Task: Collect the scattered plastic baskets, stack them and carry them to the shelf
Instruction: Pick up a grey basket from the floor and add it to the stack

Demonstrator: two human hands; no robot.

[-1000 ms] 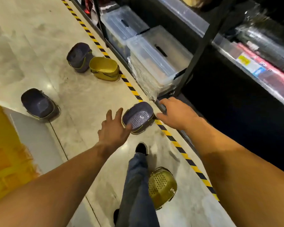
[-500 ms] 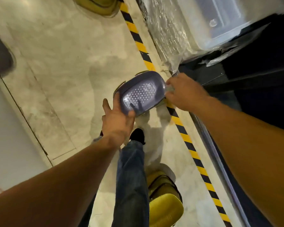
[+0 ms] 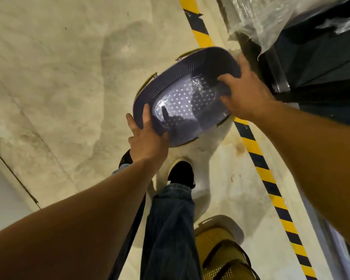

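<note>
A purple plastic basket (image 3: pixel 182 91) with a perforated bottom is lifted off the floor, its opening tilted toward me. My left hand (image 3: pixel 148 138) grips its near-left rim, thumb inside. My right hand (image 3: pixel 245 93) grips its right rim, fingers curled over the edge. A yellow perforated basket (image 3: pixel 222 257) lies on the floor by my right leg at the bottom of the view.
A yellow-and-black hazard tape line (image 3: pixel 257 160) runs diagonally along the floor on the right. Beyond it is the dark base of a shelf (image 3: pixel 315 63) with a plastic-wrapped bin (image 3: pixel 271 19) at top right. My legs and shoes (image 3: pixel 180 174) stand below the basket.
Both hands reached the purple basket on the floor, took hold of its rim and lifted it closer to me. The view has dropped toward the floor.
</note>
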